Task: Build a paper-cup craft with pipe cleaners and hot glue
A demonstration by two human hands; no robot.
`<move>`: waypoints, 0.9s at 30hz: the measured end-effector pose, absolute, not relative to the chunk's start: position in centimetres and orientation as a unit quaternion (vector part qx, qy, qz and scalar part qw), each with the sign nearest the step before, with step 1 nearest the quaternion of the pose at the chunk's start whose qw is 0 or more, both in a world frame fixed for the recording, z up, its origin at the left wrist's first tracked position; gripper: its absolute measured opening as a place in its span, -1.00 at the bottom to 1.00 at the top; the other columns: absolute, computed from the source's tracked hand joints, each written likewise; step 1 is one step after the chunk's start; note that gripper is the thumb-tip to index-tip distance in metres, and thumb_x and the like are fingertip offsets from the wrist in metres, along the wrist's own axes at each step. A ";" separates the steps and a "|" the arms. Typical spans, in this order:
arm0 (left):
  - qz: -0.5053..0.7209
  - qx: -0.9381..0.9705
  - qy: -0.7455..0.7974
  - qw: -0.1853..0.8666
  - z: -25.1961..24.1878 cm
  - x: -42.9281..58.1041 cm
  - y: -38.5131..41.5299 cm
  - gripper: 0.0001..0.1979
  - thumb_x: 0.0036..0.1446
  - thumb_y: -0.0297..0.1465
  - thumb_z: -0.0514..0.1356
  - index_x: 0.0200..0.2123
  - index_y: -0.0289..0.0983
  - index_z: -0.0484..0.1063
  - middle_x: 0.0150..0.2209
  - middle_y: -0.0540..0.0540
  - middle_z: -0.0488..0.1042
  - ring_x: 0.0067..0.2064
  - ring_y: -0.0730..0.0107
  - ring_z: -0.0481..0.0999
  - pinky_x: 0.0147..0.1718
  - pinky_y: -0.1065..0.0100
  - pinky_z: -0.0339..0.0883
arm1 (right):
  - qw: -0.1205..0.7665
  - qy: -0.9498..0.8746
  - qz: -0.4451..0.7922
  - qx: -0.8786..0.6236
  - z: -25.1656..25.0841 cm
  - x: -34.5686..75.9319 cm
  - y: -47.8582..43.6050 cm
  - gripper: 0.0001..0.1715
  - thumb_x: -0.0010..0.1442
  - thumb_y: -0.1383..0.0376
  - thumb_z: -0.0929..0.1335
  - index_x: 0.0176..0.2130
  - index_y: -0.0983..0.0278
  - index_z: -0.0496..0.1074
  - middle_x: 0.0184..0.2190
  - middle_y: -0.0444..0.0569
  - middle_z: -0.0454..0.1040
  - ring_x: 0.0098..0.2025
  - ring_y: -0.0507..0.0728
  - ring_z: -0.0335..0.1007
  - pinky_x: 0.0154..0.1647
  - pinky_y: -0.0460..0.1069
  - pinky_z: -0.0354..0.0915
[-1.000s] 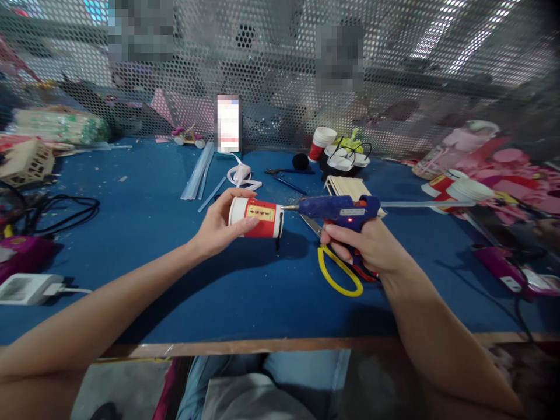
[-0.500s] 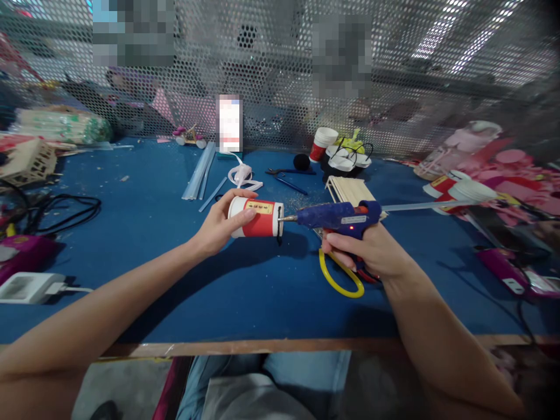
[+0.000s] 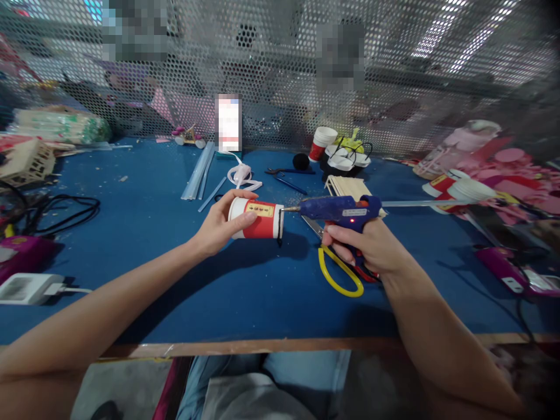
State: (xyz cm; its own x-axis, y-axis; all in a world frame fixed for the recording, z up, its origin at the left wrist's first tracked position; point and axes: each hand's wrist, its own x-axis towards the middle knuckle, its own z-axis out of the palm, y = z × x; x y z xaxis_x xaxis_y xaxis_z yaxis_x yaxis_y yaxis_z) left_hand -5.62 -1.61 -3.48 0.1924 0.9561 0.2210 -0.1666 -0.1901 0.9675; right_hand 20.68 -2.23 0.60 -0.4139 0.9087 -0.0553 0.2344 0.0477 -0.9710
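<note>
My left hand (image 3: 225,224) is wrapped round a red and white paper cup (image 3: 263,226), which lies on its side in the air above the table. A black cord (image 3: 280,226) runs along the cup's right end, with a short tail hanging below. In my right hand (image 3: 359,242) is a blue glue gun (image 3: 328,211), its red light lit and a long clear glue stick (image 3: 415,203) sticking out behind. The metal nozzle points left and meets the upper edge of the cup's end. Under the gun lie scissors with yellow handles (image 3: 341,280), partly hidden by my right hand.
On the blue table (image 3: 245,303) lie clear glue sticks (image 3: 199,175), white ribbon (image 3: 242,175), pliers (image 3: 291,172) and wooden sticks (image 3: 350,186). A lit phone (image 3: 228,123) leans on the mesh. More paper cups (image 3: 322,143) stand behind. A white power adapter (image 3: 26,287) sits left.
The glue gun's nozzle has risen from the middle of the cup's end to its upper edge. The cup has turned slightly, its yellow label now higher.
</note>
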 end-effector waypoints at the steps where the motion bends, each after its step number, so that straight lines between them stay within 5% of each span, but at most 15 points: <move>1: 0.528 0.563 0.352 0.529 -3.5 -5.6 -1.6 -0.62 -0.08 -0.28 0.26 -0.16 -0.23 0.30 -0.25 -0.07 0.39 -0.35 0.49 0.42 -0.44 0.49 0.35 | 0.322 -0.648 0.533 -0.439 0.5 20.7 -2.2 -0.74 0.09 0.16 0.32 -0.47 0.31 0.39 -0.80 -0.22 0.20 -0.76 -0.09 0.06 -0.76 -0.15 0.02; 11: 0.537 0.574 0.365 0.498 -3.5 -5.6 -1.5 -0.62 -0.10 -0.31 0.28 -0.17 -0.24 0.31 -0.27 -0.05 0.37 -0.36 0.51 0.39 -0.42 0.49 0.33 | 0.268 -0.682 0.524 -0.435 0.7 20.7 -2.6 -0.71 0.09 0.14 0.32 -0.46 0.33 0.39 -0.78 -0.21 0.22 -0.75 -0.08 0.10 -0.73 -0.14 0.10; 27: 0.547 0.520 0.414 0.508 -3.4 -5.1 -1.4 -0.62 -0.10 -0.24 0.27 -0.22 -0.27 0.30 -0.35 -0.03 0.40 -0.42 0.52 0.39 -0.48 0.48 0.29 | 0.313 -0.699 0.454 -0.455 1.1 20.4 -2.9 -0.76 0.10 0.15 0.32 -0.41 0.28 0.38 -0.74 -0.20 0.26 -0.71 -0.05 0.16 -0.69 -0.11 0.16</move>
State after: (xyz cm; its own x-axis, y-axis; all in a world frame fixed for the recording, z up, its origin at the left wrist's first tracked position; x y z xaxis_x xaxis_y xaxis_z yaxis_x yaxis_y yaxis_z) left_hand -5.12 -1.38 -3.42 0.0571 0.9873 0.1485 -0.1248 -0.1405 0.9822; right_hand 20.42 -2.91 1.14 -0.3901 0.9205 0.0244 0.3531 0.1740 -0.9193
